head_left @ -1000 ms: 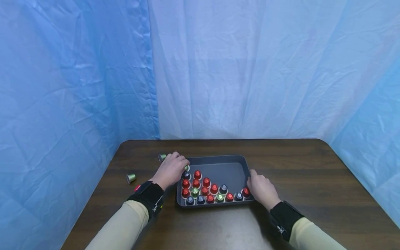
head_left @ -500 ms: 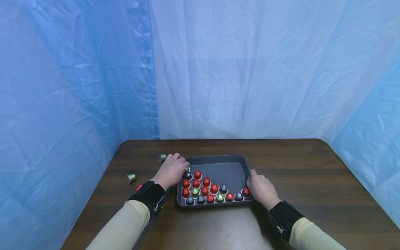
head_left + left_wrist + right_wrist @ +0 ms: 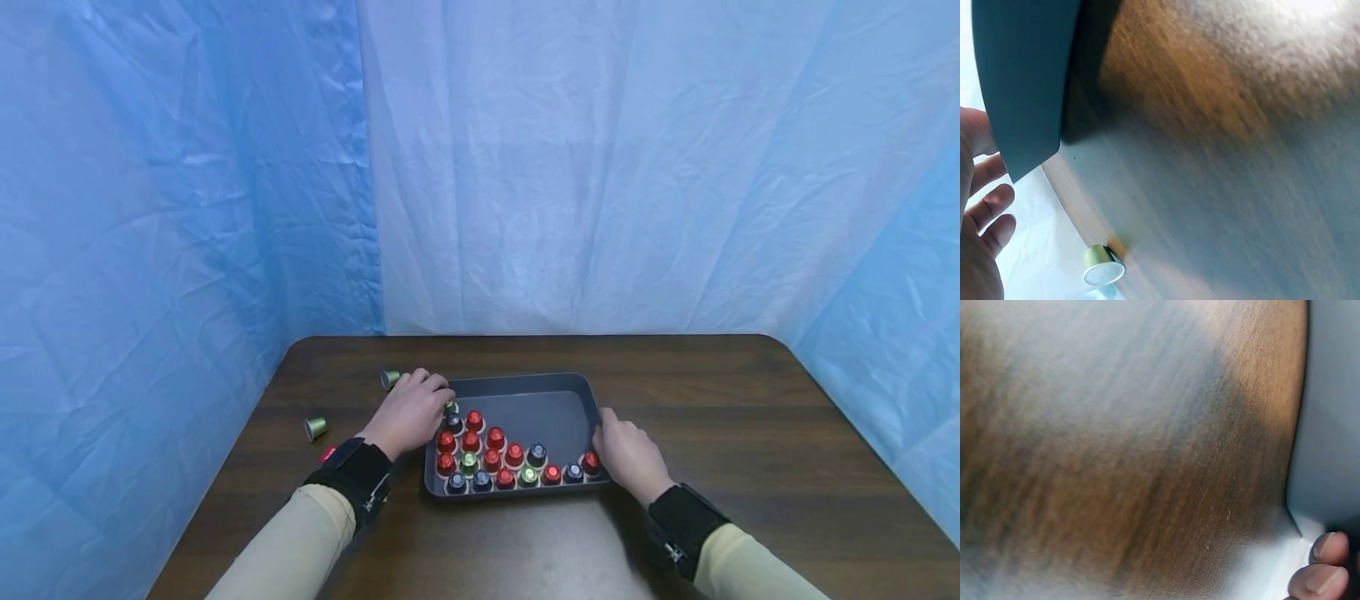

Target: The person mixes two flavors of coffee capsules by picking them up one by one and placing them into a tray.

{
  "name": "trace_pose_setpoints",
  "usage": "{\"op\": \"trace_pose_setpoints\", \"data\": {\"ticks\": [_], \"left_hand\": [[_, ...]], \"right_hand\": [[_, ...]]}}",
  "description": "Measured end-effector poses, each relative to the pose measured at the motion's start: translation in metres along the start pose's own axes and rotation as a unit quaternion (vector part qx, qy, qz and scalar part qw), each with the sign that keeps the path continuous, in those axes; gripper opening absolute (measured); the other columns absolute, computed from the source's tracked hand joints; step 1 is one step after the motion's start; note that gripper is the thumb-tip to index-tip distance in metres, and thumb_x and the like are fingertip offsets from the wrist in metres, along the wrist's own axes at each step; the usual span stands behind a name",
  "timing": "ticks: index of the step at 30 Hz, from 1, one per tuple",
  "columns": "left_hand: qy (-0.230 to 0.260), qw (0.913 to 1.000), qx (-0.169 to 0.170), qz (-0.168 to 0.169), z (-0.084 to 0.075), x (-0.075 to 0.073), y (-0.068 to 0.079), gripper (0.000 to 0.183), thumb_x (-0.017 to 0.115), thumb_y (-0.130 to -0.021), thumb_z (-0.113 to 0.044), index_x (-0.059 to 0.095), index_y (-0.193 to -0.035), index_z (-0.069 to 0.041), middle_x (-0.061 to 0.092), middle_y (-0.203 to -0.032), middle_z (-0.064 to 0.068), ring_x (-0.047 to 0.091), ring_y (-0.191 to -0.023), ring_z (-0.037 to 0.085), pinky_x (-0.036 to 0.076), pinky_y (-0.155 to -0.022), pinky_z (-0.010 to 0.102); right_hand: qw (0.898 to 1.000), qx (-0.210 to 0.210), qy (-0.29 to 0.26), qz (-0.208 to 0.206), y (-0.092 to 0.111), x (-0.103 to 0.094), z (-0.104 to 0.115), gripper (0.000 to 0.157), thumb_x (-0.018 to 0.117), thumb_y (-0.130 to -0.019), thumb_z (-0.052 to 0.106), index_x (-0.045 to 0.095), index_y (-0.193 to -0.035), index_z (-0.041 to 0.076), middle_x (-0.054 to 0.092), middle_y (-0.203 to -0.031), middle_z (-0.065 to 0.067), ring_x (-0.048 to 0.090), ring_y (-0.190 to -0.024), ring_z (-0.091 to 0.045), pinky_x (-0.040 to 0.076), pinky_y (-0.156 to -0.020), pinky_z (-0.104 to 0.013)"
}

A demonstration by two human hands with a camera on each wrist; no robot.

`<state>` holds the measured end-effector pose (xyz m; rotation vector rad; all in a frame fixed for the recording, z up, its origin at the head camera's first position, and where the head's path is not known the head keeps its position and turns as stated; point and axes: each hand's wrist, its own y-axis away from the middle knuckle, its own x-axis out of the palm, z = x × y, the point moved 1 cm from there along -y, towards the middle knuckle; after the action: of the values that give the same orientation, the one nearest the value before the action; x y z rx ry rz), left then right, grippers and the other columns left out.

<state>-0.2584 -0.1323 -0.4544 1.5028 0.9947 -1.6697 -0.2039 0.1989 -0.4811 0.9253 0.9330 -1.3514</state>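
Note:
A dark grey baking tray [image 3: 547, 408] lies on the table, with red, green and dark blue coffee capsules standing along its left side and near edge. At the tray's far left corner, my left hand [image 3: 408, 414] reaches over the rim and holds a green capsule [image 3: 451, 407] in its fingertips, partly hidden. Right in front of that stands a dark blue capsule [image 3: 453, 423]. My right hand [image 3: 632, 454] grips the tray's right rim, beside a red capsule [image 3: 591, 462] in the near corner. Fingers [image 3: 1319, 581] show at the tray's edge in the right wrist view.
Left of the tray, one green capsule [image 3: 315, 428] lies on its side on the brown wooden table [image 3: 712, 400]. Another green capsule [image 3: 389, 379] lies behind my left hand. A red item [image 3: 327, 452] peeks out by the left wrist. Blue curtains [image 3: 600, 167] surround the table.
The green capsule at my left fingertips and the dark blue one in front of it have shifted slightly toward me and to the right. My right hand and the tray stay put.

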Motion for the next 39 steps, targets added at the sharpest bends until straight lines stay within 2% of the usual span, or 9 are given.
{"op": "trace_pose_setpoints", "data": {"ticks": [7, 13, 21, 30, 39], "left_hand": [[0.020, 0.9995, -0.007, -0.023, 0.005, -0.001, 0.002, 0.045, 0.073, -0.095, -0.034, 0.066, -0.136, -0.018, 0.061, -0.135, 0.004, 0.053, -0.123, 0.025, 0.044, -0.107, 0.046], [0.041, 0.9969, -0.046, -0.048, 0.012, -0.004, 0.005, 0.054, 0.066, -0.099, -0.043, 0.057, -0.146, -0.019, 0.054, -0.145, 0.008, 0.047, -0.133, 0.031, 0.039, -0.112, 0.053], [0.067, 0.9909, -0.112, -0.032, 0.026, 0.001, 0.007, 0.062, 0.054, -0.103, -0.051, 0.044, -0.155, -0.020, 0.043, -0.156, 0.011, 0.036, -0.144, 0.039, 0.031, -0.117, 0.059], [0.069, 0.9883, -0.135, -0.017, 0.038, 0.009, 0.011, 0.061, 0.045, -0.106, -0.053, 0.042, -0.157, -0.018, 0.036, -0.161, 0.014, 0.035, -0.144, 0.042, 0.033, -0.115, 0.061], [0.067, 0.9820, -0.176, 0.004, 0.043, 0.010, 0.014, 0.067, 0.047, -0.105, -0.053, 0.036, -0.159, -0.015, 0.028, -0.165, 0.017, 0.034, -0.143, 0.047, 0.031, -0.115, 0.064]], "right_hand": [[1.000, 0.002, 0.001, 0.000, 0.001, -0.001, 0.000, 0.041, 0.061, -0.101, 0.014, 0.052, -0.133, -0.011, 0.067, -0.085, -0.015, 0.058, -0.061, -0.016, 0.047, -0.051, -0.031], [1.000, 0.001, 0.001, -0.001, 0.001, -0.001, 0.001, 0.040, 0.061, -0.101, 0.013, 0.052, -0.132, -0.010, 0.067, -0.086, -0.016, 0.059, -0.062, -0.016, 0.047, -0.052, -0.031], [1.000, 0.001, 0.000, -0.001, 0.001, -0.001, 0.002, 0.040, 0.060, -0.101, 0.014, 0.052, -0.133, -0.010, 0.068, -0.088, -0.017, 0.059, -0.063, -0.017, 0.048, -0.053, -0.032], [1.000, -0.002, -0.001, 0.000, 0.001, -0.001, 0.002, 0.041, 0.060, -0.101, 0.014, 0.052, -0.133, -0.011, 0.067, -0.086, -0.016, 0.058, -0.062, -0.017, 0.047, -0.052, -0.032], [1.000, 0.002, -0.002, 0.002, 0.001, -0.001, 0.001, 0.041, 0.061, -0.101, 0.014, 0.052, -0.133, -0.010, 0.068, -0.088, -0.016, 0.059, -0.063, -0.017, 0.049, -0.053, -0.032]]}}
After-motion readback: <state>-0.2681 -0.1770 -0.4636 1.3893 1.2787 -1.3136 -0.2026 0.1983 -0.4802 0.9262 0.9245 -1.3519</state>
